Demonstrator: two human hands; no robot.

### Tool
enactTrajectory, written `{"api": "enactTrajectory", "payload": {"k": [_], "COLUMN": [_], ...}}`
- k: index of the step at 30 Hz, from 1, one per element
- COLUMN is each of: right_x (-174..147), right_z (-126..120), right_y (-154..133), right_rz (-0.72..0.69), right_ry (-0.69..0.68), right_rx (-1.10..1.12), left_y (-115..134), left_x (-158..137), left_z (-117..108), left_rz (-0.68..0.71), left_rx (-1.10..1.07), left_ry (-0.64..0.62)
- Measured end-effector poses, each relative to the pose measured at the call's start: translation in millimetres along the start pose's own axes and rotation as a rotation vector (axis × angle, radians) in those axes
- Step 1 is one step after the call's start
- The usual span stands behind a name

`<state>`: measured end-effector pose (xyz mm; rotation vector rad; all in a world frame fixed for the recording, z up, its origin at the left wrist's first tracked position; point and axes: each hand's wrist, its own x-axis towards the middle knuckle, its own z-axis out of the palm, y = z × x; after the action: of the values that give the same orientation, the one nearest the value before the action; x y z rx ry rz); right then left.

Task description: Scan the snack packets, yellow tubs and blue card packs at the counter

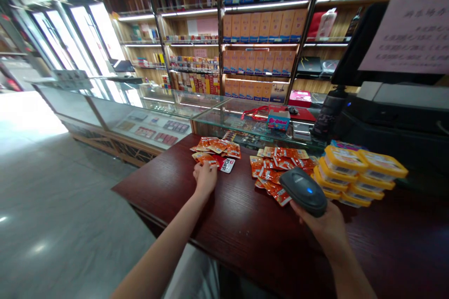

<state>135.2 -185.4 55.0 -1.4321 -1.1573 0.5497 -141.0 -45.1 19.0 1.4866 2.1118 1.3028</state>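
Observation:
My right hand (328, 226) is wrapped round a dark barcode scanner (304, 190) with a blue light on top. The scanner is over the near edge of a heap of orange snack packets (270, 163). Farther left, my left hand (206, 178) has its fingers closed on the near edge of an orange snack packet (204, 158). That packet lies at the front of a smaller pile of similar packets (217, 144). A red and white packet (228, 165) lies flat just right of my left fingers.
Yellow-lidded tubs (351, 173) stand stacked on the dark wooden table (231, 215) at the right. Behind are a glass display counter (210, 114), a small blue-pink box (278, 120) and a monitor (358, 46) with paper on it. Stocked shelves (259, 46) line the wall.

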Motion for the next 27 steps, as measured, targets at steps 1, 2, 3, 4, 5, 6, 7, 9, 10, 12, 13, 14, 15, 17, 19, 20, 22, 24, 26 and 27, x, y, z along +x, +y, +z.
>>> {"api": "enactTrajectory", "payload": {"k": [1, 2, 3, 4, 5, 6, 7, 9, 10, 12, 13, 14, 15, 17, 19, 20, 22, 24, 26, 27], "right_x": [0, 0, 0, 1, 1, 1, 2, 3, 4, 7, 8, 10, 11, 13, 14, 15, 15, 15, 15, 15], "right_z": [0, -1, -1, -2, -2, -2, -2, -2, -3, -4, -4, -5, -5, -6, -6, -5, -5, -5, -5, -5], "right_y": [0, 1, 1, 2, 2, 3, 4, 6, 7, 12, 14, 17, 19, 21, 21, 20, 18, 16, 16, 16], "right_rz": [0.015, 0.021, 0.022, 0.020, 0.019, 0.017, 0.014, 0.006, 0.001, -0.003, -0.002, 0.004, 0.014, 0.039, 0.051, 0.052, 0.058, 0.078, 0.091, 0.090], "right_ry": [0.006, 0.009, 0.010, 0.013, 0.016, 0.020, 0.026, 0.040, 0.046, 0.073, 0.092, 0.113, 0.137, 0.177, 0.187, 0.186, 0.182, 0.187, 0.189, 0.186], "right_rx": [-0.001, -0.002, -0.003, -0.003, -0.001, 0.001, 0.005, 0.020, 0.026, 0.013, 0.001, -0.004, -0.001, 0.032, 0.064, 0.074, 0.092, 0.110, 0.131, 0.139], "left_y": [-1, 0, 0, 1, 3, 4, 6, 10, 13, 22, 27, 33, 39, 53, 67, 73, 84, 91, 94, 95], "left_x": [-2, -4, -6, -8, -9, -10, -10, -12, -13, -16, -19, -22, -26, -35, -44, -48, -55, -61, -65, -67], "left_z": [-2, -3, -4, -4, -5, -5, -6, -6, -6, -4, -3, 0, 4, 16, 32, 41, 57, 71, 82, 85], "left_rz": [0.014, 0.032, 0.054, 0.081, 0.105, 0.122, 0.128, 0.133, 0.141, 0.186, 0.222, 0.264, 0.307, 0.395, 0.461, 0.475, 0.454, 0.408, 0.373, 0.360], "left_rx": [0.121, 0.203, 0.260, 0.308, 0.345, 0.371, 0.390, 0.412, 0.417, 0.420, 0.414, 0.400, 0.380, 0.323, 0.272, 0.261, 0.270, 0.296, 0.311, 0.309], "left_ry": [-0.040, -0.085, -0.133, -0.177, -0.209, -0.227, -0.233, -0.225, -0.213, -0.192, -0.193, -0.206, -0.231, -0.309, -0.382, -0.406, -0.421, -0.402, -0.371, -0.358]}}
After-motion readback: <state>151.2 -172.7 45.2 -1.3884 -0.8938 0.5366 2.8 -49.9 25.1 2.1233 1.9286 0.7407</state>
